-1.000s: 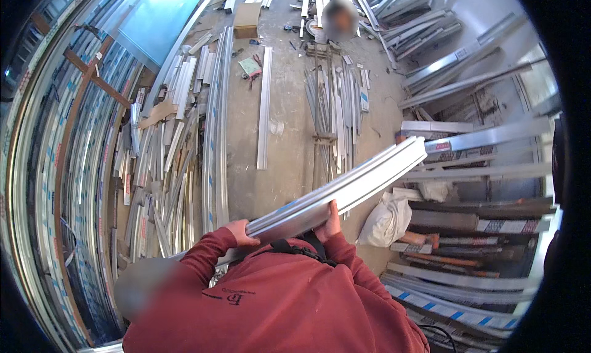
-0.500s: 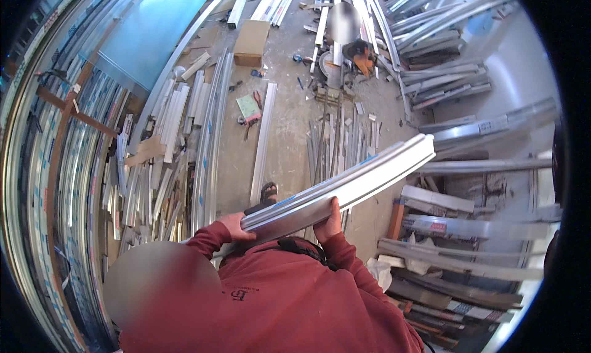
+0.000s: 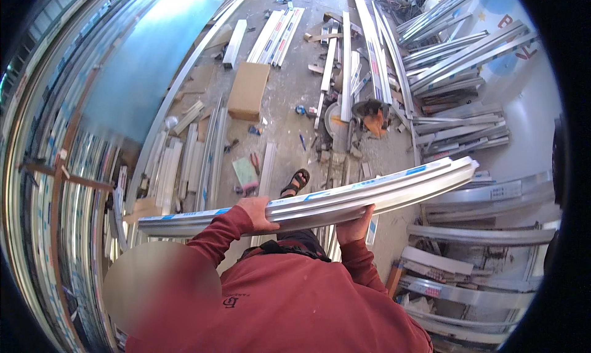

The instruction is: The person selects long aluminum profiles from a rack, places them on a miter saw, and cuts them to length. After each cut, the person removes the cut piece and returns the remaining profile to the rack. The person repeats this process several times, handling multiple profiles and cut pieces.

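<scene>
A bundle of long silvery aluminium profiles (image 3: 394, 196) with blue and white film strips lies across the front of my body, its right end a little higher and farther off. My left hand (image 3: 255, 213) is closed over the bundle left of its middle, the thumb on the near side. On the right, my right hand (image 3: 355, 226) grips the same bundle from below, its fingers partly hidden beneath. Past the left hand, the bundle reaches out over profiles on the floor.
A mitre saw (image 3: 337, 119) stands ahead, with long profiles beyond it. A cardboard box (image 3: 248, 91), pliers (image 3: 255, 162) and a green notepad (image 3: 245, 172) lie on the floor. My sandalled foot (image 3: 297, 182) is just beyond the bundle. Profile racks line the left (image 3: 56, 180) and right (image 3: 480, 233).
The bundle has swung to lie more crosswise, and its left end now shows. Both hands keep hold of it. My sandalled foot shows farther ahead and to the right.
</scene>
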A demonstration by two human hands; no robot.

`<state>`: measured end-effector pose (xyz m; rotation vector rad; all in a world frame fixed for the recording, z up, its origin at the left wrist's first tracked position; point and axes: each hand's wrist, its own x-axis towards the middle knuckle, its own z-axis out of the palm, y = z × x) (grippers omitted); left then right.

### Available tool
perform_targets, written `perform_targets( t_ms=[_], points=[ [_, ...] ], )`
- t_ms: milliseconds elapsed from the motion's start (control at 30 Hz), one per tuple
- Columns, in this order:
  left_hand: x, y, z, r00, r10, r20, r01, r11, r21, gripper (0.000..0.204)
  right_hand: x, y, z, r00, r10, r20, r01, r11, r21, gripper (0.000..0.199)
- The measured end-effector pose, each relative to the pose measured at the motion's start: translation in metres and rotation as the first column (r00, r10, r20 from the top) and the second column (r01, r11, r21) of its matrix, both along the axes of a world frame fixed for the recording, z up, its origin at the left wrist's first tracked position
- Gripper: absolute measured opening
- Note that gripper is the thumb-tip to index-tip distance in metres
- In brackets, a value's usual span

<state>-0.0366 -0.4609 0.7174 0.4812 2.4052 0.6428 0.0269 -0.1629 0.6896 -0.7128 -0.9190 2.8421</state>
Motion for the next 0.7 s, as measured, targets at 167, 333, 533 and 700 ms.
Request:
perform_targets(
  t_ms=[167,333,533,700],
  points=[
    [-0.21,0.055,0.006,0.992,-0.022,-0.123,0.028,0.998,0.052,0.064,-0.194,0.028,0.001,0.991,-0.026,-0.134,0.04,0.994,0.105,0.078],
    [-0.383,0.117,0.043,0.99,-0.116,-0.078,0.124,0.986,0.108,0.067,-0.335,0.069,0.018,0.994,0.007,-0.111,0.01,0.989,0.146,0.071],
    [-0.553,0.206,0.055,0.946,-0.309,-0.098,0.322,0.929,0.179,0.065,-0.461,0.122,0.028,0.97,-0.2,-0.141,0.229,0.943,0.241,0.076],
    [-0.697,0.292,0.015,0.782,-0.61,-0.128,0.624,0.761,0.18,0.064,-0.543,0.146,-0.01,0.843,-0.508,-0.177,0.538,0.798,0.271,0.073]
  ],
)
